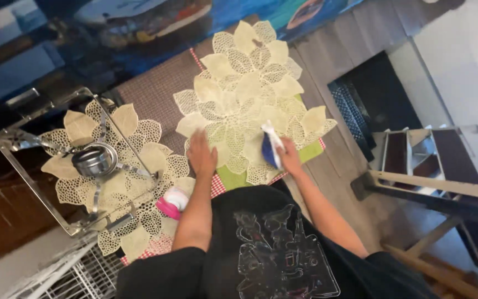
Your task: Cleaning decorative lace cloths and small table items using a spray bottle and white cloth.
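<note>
Two hands on a cream leaf-patterned placemat [250, 99] at the frame's centre.

The left hand [201, 155] lies flat on the placemat's lower left edge, fingers pressed together. The right hand [289, 158] pinches a blue-and-white cloth [271, 147] against the mat's lower right edge. A second placemat [134, 188] under a metal rack [92, 160] lies left; a pink-and-white bottle [173, 202] lies on the tabletop [156, 91] near the left forearm.

Metal rack [56, 160], pink bottle [173, 201]
</note>
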